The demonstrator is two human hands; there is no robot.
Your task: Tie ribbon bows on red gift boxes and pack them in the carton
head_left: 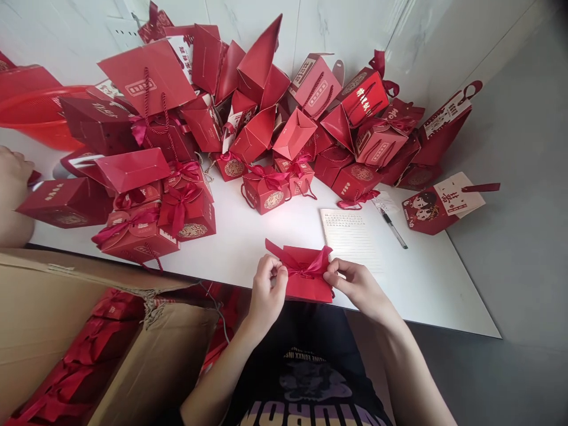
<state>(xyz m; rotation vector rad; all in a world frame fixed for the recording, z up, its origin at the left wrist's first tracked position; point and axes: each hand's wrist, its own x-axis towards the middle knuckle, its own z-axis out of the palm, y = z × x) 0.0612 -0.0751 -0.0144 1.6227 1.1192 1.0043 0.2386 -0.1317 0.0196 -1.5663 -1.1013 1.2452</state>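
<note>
A small red gift box (306,291) lies at the table's front edge, right before me. Across its top runs a dark red ribbon (306,267), crossed or knotted in the middle with its tails spread to both sides. My left hand (270,285) pinches the ribbon at the box's left side, fingers curled in. On the opposite side, my right hand (352,281) holds the ribbon between thumb and fingers. Just behind the right hand is an open notebook (350,239) with handwriting on its upper lines.
Many red gift boxes (266,189) are piled along the wall. A black pen (394,229) lies right of the notebook. At far left are a red plastic basket (26,109) and another person's hand (15,183). An open cardboard carton (164,349) with red boxes stands below the table's left front.
</note>
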